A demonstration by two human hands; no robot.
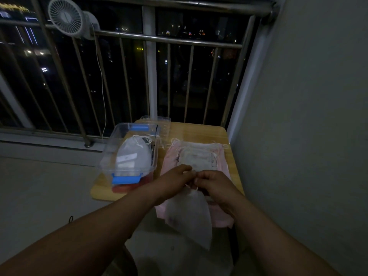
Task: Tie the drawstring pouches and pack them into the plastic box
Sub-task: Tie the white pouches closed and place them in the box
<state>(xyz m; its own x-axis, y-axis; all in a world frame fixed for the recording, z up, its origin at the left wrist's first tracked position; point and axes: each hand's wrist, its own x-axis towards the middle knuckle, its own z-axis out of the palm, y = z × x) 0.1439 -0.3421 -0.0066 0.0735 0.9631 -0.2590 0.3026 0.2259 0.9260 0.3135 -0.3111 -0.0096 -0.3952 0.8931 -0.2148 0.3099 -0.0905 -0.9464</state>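
Observation:
My left hand (pixel 175 181) and my right hand (pixel 214 183) meet over the near part of the small wooden table (pixel 199 130), each pinching the drawstring at the mouth of a white pouch (pixel 191 214) that hangs down below them. Behind my hands lies a flat pile of pink and white drawstring pouches (pixel 199 156). To the left stands the clear plastic box (pixel 111 148) with blue latches. It holds tied white pouches (pixel 135 154).
The box's clear lid (pixel 164 124) stands at the table's far edge. A metal railing (pixel 169 39) with a clipped white fan (pixel 65 15) runs behind the table. A grey wall (pixel 308 116) closes the right side. Something red (pixel 123 188) lies under the box's near end.

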